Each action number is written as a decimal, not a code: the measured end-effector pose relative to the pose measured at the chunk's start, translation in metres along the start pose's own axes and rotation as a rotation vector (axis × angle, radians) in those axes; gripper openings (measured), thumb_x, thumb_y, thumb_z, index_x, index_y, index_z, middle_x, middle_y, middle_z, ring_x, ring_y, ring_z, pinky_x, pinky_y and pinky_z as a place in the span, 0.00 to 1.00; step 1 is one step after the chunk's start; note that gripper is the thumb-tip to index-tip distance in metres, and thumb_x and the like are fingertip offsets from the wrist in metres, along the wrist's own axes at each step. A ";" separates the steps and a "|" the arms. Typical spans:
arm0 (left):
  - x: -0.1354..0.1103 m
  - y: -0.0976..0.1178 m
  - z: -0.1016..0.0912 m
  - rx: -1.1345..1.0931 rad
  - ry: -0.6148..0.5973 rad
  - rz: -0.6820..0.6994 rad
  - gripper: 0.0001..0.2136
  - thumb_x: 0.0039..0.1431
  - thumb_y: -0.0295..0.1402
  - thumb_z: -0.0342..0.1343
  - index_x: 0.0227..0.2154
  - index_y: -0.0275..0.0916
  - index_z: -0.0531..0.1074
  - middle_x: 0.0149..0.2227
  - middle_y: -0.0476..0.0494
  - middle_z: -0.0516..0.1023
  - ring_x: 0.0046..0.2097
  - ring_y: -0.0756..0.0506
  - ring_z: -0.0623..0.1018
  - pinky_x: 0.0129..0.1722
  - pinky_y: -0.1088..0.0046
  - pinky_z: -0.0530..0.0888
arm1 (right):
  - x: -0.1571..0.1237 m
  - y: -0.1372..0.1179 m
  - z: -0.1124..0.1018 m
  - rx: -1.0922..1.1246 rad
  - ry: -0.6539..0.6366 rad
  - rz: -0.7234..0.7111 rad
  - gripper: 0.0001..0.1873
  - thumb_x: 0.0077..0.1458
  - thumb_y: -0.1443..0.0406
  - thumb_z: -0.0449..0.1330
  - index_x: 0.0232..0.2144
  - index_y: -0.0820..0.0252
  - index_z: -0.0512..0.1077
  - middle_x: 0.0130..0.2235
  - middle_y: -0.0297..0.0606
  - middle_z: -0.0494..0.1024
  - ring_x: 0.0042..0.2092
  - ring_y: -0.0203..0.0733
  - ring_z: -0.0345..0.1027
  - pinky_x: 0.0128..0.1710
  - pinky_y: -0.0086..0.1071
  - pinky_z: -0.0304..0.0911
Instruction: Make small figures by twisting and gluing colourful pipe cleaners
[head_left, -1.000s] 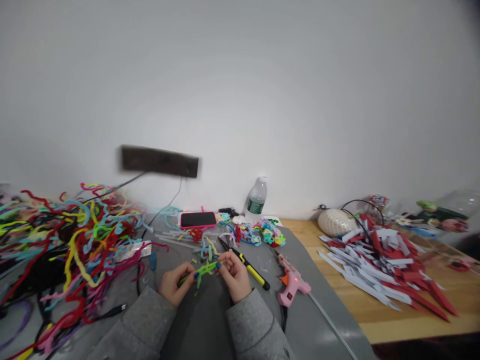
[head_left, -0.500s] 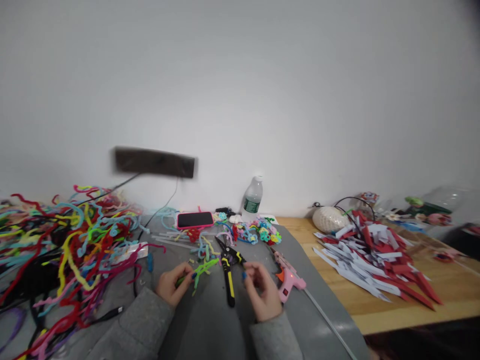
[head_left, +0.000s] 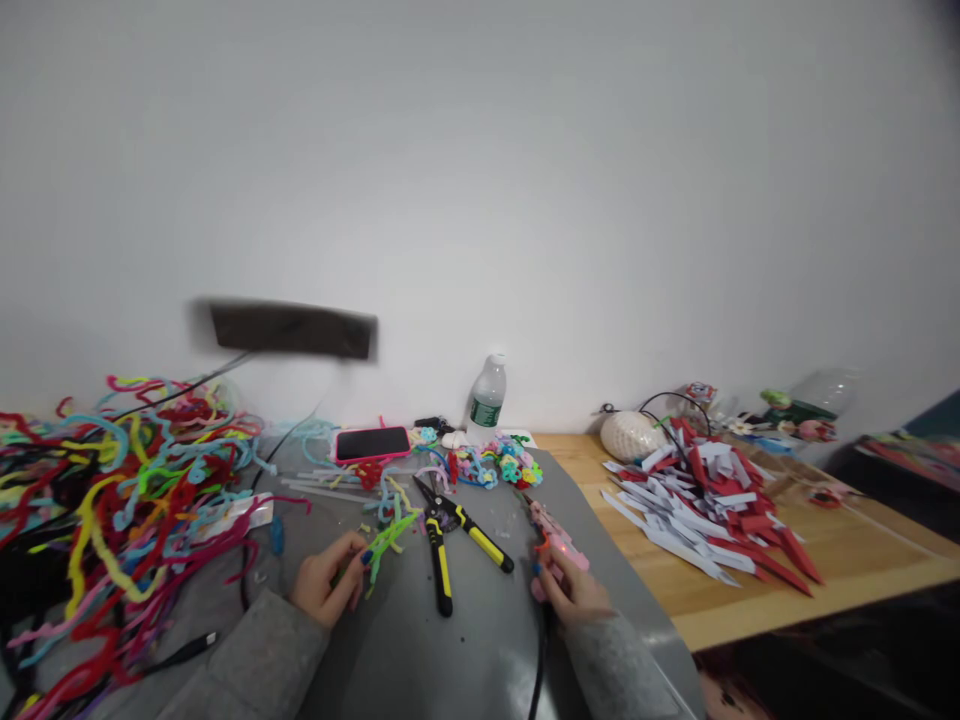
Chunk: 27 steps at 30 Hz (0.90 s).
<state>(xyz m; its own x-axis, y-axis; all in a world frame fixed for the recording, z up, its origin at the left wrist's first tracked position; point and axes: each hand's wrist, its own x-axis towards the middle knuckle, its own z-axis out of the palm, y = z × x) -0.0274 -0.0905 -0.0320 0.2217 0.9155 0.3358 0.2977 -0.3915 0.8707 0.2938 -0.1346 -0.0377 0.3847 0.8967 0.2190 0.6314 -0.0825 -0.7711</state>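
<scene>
Between the thumb and fingers of my left hand is a bent green pipe cleaner, its ends sticking out to the right. My right hand has its fingers around the handle of a pink glue gun, whose nozzle points away and to the left. A black cord runs down from beneath this hand. Pliers with yellow and black handles lie spread on the grey table between my hands. Small pipe cleaner flowers lie behind them.
A tangled heap of coloured pipe cleaners covers the left side. Glue sticks, a phone and a water bottle are at the back. Red and white paper strips lie on the wooden table at right.
My right hand has left the pliers' handle and moved right onto the glue gun. The pliers now lie free. My left hand still holds the green pipe cleaner. The view has shifted slightly right.
</scene>
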 end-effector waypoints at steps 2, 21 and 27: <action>0.001 0.001 -0.001 -0.010 -0.001 0.006 0.12 0.56 0.39 0.43 0.23 0.39 0.64 0.10 0.57 0.63 0.14 0.53 0.64 0.19 0.80 0.60 | -0.002 -0.004 0.002 0.086 -0.010 0.105 0.10 0.43 0.57 0.54 0.18 0.55 0.62 0.11 0.25 0.60 0.11 0.34 0.55 0.12 0.27 0.49; 0.004 -0.005 -0.003 0.017 0.051 -0.026 0.11 0.54 0.38 0.46 0.23 0.38 0.68 0.15 0.53 0.69 0.18 0.51 0.69 0.21 0.79 0.64 | -0.029 -0.064 0.013 1.145 -0.223 0.221 0.16 0.46 0.53 0.58 0.25 0.60 0.64 0.17 0.26 0.65 0.11 0.25 0.50 0.07 0.19 0.49; 0.006 -0.010 -0.005 0.047 0.096 -0.024 0.09 0.50 0.36 0.50 0.25 0.38 0.72 0.21 0.49 0.76 0.24 0.48 0.76 0.26 0.77 0.69 | -0.029 -0.073 0.031 1.249 -0.333 0.144 0.12 0.48 0.57 0.58 0.24 0.60 0.64 0.19 0.27 0.64 0.12 0.25 0.50 0.08 0.19 0.49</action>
<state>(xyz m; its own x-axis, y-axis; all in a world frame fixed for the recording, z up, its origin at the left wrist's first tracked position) -0.0331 -0.0804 -0.0367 0.1248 0.9286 0.3495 0.3457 -0.3709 0.8619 0.2159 -0.1412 -0.0067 0.0974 0.9928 0.0693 -0.5205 0.1101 -0.8467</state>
